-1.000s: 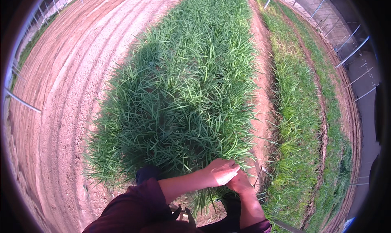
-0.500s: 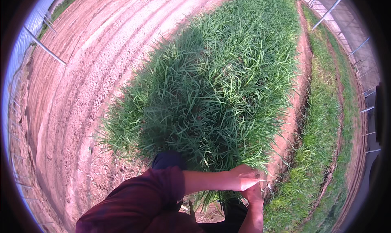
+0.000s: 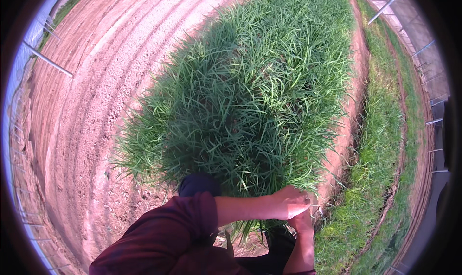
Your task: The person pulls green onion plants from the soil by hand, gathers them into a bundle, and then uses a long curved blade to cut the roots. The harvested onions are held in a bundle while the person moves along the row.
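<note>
- Left hand: at 5 o'clock in the view, reaching across from the dark red sleeve; fingers curled shut around the base of a tuft of long green blades at the near edge of the bed.
- Right hand: directly beneath and touching the left hand, forearm rising from the lower edge; mostly covered by the left hand, so whether it is closed or open cannot be told.
- Green leaf bed: a dense strip of narrow, grass-like leaves running from centre toward 12 o'clock; the gripped tuft lies at its 6 o'clock end.
- Bare soil: reddish, raked in furrows, filling the 9 to 11 o'clock sector.
- Second green strip: at 3 o'clock, separated from the main bed by a narrow earth ditch.
- Metal posts: thin grey rods at 10 o'clock and along the rim at 2 o'clock.
- Dark rounded object: at 6 o'clock beside the sleeve; its nature is unclear.
- No packages, labels or signs are distinguishable; the rim is bent and darkened by the lens.
</note>
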